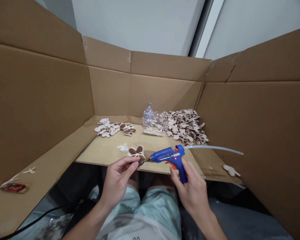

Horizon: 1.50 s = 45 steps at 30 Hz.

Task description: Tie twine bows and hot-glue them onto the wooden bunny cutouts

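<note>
My left hand (122, 171) pinches the lower edge of a brown felt bunny piece (140, 150) with white edging and a cream bow across it. In my right hand (193, 188) is a blue hot glue gun (166, 155), its handle gripped and the fingers by its orange trigger. A red light glows on the gun's side. Its metal nozzle points left and meets, or nearly meets, the brown piece near my left fingertips; exact contact is hard to tell. From the back of the gun a long translucent glue stick (215, 147) sticks out to the right.
Cardboard walls (165, 93) surround the wooden board (95, 151). A large heap of felt pieces (187, 125) lies back right, a smaller pile (108, 129) back left. Between them stand a bottle (148, 111) and clear plastic bag (153, 128). A red tool (13, 187) lies far left.
</note>
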Each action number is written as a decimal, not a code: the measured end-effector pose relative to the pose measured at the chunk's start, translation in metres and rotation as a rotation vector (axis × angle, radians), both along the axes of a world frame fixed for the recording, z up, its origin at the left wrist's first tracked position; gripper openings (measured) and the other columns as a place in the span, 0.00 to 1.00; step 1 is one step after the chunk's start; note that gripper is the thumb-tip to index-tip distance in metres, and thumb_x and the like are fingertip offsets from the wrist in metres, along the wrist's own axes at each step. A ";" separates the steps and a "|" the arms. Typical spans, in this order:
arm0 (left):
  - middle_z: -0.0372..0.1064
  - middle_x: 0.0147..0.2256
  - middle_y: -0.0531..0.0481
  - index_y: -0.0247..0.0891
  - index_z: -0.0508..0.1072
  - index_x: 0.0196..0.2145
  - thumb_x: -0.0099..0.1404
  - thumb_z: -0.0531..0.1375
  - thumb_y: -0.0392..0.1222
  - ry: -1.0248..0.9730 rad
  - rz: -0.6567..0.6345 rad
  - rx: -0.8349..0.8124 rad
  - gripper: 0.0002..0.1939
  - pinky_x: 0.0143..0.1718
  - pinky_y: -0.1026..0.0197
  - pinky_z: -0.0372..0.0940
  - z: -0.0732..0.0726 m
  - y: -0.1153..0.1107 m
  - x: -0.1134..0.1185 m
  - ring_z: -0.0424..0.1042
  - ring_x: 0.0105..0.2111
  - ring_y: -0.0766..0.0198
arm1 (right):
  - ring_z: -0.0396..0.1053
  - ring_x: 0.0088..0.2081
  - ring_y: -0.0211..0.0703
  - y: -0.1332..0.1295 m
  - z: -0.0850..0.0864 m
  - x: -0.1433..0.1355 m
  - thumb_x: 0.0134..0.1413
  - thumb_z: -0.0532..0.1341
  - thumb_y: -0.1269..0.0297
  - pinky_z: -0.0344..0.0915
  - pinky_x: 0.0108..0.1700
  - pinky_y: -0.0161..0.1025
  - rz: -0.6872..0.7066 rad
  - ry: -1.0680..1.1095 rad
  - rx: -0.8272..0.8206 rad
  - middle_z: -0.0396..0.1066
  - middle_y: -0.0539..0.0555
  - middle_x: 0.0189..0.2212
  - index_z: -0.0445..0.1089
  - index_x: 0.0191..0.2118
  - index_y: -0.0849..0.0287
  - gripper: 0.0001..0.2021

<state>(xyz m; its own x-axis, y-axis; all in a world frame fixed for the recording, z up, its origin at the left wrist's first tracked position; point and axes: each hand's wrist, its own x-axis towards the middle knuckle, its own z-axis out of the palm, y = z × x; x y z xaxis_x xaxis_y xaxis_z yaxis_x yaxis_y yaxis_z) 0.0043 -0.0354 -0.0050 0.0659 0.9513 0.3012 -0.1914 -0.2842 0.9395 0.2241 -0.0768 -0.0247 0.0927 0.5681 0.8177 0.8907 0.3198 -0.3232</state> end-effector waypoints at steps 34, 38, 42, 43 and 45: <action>0.78 0.34 0.50 0.36 0.78 0.36 0.60 0.65 0.42 -0.227 0.271 0.111 0.08 0.36 0.65 0.72 0.002 0.047 -0.035 0.77 0.35 0.63 | 0.72 0.44 0.43 0.099 -0.044 -0.052 0.56 0.62 0.69 0.64 0.45 0.35 0.209 -0.140 -0.596 0.77 0.54 0.40 0.73 0.44 0.57 0.09; 0.78 0.34 0.51 0.37 0.77 0.37 0.61 0.64 0.43 -0.217 0.251 0.112 0.09 0.37 0.66 0.72 0.002 0.046 -0.037 0.77 0.35 0.64 | 0.73 0.42 0.45 0.136 -0.038 -0.100 0.58 0.61 0.65 0.66 0.44 0.38 0.241 -0.160 -0.688 0.76 0.58 0.38 0.71 0.45 0.61 0.10; 0.78 0.34 0.52 0.38 0.76 0.38 0.62 0.63 0.45 -0.166 0.267 0.123 0.09 0.38 0.66 0.71 0.003 0.045 -0.040 0.77 0.34 0.65 | 0.72 0.41 0.43 0.166 -0.038 -0.121 0.61 0.60 0.60 0.69 0.44 0.45 0.216 -0.178 -0.794 0.73 0.55 0.40 0.70 0.43 0.62 0.11; 0.78 0.33 0.52 0.38 0.75 0.38 0.62 0.63 0.45 -0.156 0.273 0.131 0.10 0.37 0.66 0.71 0.004 0.044 -0.041 0.77 0.34 0.65 | 0.72 0.41 0.42 0.170 -0.039 -0.123 0.61 0.59 0.60 0.70 0.44 0.46 0.209 -0.175 -0.810 0.72 0.55 0.42 0.70 0.44 0.62 0.11; 0.79 0.32 0.51 0.38 0.74 0.38 0.62 0.62 0.46 -0.134 0.282 0.144 0.10 0.36 0.66 0.72 0.005 0.043 -0.041 0.77 0.33 0.64 | 0.71 0.44 0.43 0.174 -0.040 -0.126 0.62 0.59 0.60 0.70 0.46 0.46 0.203 -0.157 -0.828 0.70 0.56 0.46 0.69 0.47 0.61 0.12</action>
